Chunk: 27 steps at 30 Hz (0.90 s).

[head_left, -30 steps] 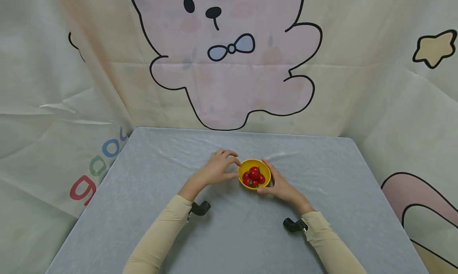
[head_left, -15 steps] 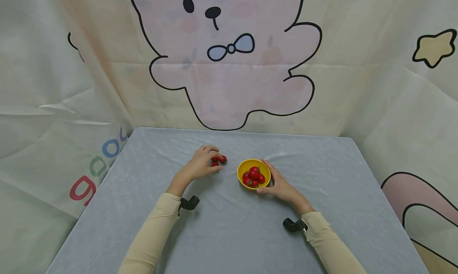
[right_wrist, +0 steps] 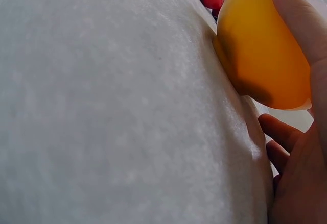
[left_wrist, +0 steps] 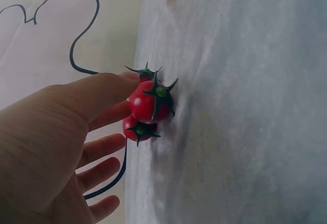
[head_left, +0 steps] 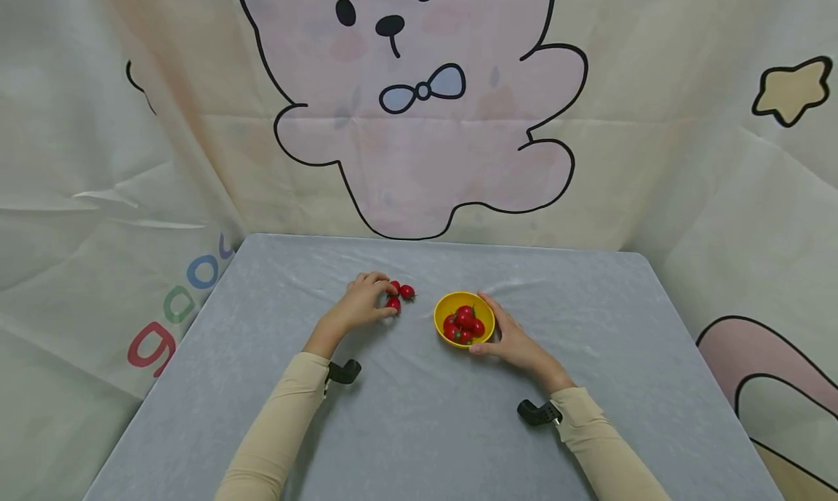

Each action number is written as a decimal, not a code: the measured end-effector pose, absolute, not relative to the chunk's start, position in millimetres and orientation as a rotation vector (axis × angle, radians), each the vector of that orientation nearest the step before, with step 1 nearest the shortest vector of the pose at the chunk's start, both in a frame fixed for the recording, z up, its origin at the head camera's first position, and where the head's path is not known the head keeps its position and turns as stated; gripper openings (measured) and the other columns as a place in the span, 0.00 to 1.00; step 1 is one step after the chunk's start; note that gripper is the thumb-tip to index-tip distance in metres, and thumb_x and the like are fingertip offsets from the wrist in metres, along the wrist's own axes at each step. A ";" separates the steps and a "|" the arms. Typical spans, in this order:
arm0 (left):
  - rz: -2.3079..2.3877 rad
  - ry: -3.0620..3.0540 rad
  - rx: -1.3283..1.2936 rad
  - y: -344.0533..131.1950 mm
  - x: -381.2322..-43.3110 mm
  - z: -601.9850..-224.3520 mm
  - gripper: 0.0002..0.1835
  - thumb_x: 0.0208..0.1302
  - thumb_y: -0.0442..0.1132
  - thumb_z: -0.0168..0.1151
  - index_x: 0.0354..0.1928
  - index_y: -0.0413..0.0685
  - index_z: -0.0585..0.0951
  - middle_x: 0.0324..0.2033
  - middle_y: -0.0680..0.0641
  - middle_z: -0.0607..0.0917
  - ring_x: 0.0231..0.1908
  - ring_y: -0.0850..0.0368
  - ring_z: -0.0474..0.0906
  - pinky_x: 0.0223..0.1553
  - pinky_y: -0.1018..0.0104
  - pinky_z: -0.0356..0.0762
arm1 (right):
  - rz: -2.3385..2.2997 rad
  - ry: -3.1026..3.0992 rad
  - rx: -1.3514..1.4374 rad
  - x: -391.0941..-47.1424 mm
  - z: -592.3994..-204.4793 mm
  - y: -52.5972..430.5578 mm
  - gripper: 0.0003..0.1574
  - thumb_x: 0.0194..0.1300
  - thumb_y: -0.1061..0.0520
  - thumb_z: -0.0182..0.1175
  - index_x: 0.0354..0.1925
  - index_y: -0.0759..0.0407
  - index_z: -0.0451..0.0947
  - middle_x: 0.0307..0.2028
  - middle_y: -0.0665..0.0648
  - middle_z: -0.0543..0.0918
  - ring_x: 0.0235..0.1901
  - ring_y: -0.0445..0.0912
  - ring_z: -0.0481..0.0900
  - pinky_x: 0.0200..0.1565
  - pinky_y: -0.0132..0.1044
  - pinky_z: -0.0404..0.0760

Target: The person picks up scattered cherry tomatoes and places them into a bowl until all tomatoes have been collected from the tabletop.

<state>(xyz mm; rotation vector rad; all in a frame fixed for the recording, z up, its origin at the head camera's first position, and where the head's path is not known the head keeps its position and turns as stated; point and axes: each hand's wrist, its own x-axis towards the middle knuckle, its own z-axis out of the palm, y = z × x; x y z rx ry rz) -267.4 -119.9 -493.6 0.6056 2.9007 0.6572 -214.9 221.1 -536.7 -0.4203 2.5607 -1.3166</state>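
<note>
Three red cherry tomatoes [head_left: 407, 292] with green stems lie close together on the cloth, left of a yellow bowl [head_left: 441, 334]. Around two of them spread the thumb and forefinger of my left hand [head_left: 356, 302]. In the left wrist view, the thumb tip overlaps the cluster beside the nearest cherry tomato [left_wrist: 145, 106], and the other fingers are spread apart. My right hand [head_left: 517, 341] holds the bowl from its right side, thumb at the near rim and fingers round the far side. Several cherry tomatoes [head_left: 465, 316] sit inside the bowl.
A grey cloth [head_left: 419, 428] covers the table, whose far edge meets a cream curtain [head_left: 655, 123] printed with a pink bear. Similar curtains hang on the left and right. Black wrist cameras [head_left: 343, 372] project from both sleeves.
My left hand has moved left from the bowl's rim to the cherry tomatoes on the cloth, then slightly further left, uncovering more of them. The right hand and bowl stay put.
</note>
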 end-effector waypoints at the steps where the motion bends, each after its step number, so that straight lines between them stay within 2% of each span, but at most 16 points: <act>1: 0.657 2.901 0.607 -120.4 -267.8 -495.3 0.19 0.61 0.51 0.69 0.51 0.54 0.82 0.66 0.45 0.72 0.68 0.42 0.62 0.68 0.39 0.59 | -1.313 2.564 -0.415 -215.1 -537.0 221.2 0.68 0.51 0.42 0.75 0.78 0.35 0.43 0.79 0.56 0.50 0.76 0.63 0.49 0.70 0.73 0.46; 13: 0.642 2.877 0.609 -123.5 -267.3 -497.7 0.21 0.61 0.49 0.70 0.54 0.53 0.81 0.67 0.43 0.71 0.68 0.41 0.61 0.67 0.39 0.59 | -1.292 2.570 -0.398 -214.2 -536.3 220.8 0.69 0.51 0.39 0.75 0.78 0.33 0.42 0.79 0.55 0.49 0.77 0.62 0.49 0.71 0.71 0.47; 27: 0.595 2.876 0.572 -123.0 -269.6 -507.2 0.22 0.61 0.52 0.69 0.55 0.54 0.81 0.68 0.42 0.69 0.68 0.39 0.60 0.66 0.37 0.59 | -1.305 2.553 -0.356 -211.8 -538.0 220.5 0.69 0.49 0.37 0.75 0.76 0.27 0.41 0.79 0.53 0.49 0.77 0.61 0.48 0.70 0.72 0.47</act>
